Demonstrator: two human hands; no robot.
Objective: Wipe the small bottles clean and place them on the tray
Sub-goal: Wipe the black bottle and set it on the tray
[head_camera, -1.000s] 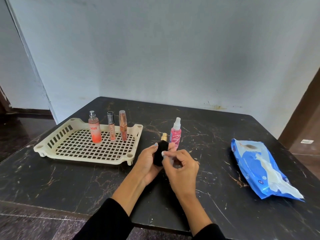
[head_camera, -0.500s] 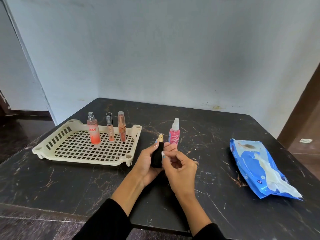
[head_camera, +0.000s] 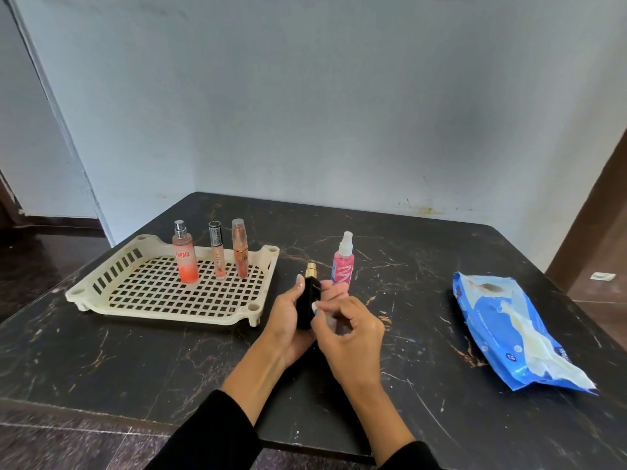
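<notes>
My left hand (head_camera: 288,320) grips the black bottle (head_camera: 308,305); my right hand (head_camera: 349,337) pinches a wipe against it. Left of my hands, the tray (head_camera: 101,293) holds three upright bottles.

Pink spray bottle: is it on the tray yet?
No, the pink spray bottle stands on the table, right of the tray.

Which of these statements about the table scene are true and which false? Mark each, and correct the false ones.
1. Three bottles stand upright in the cream tray. True.
2. The left hand holds a black bottle with a gold top. True.
3. The pink spray bottle lies on its side in the tray. False: it stands upright on the table, outside the tray.
4. The blue wipes packet lies left of the tray. False: it lies far to the right.
</notes>
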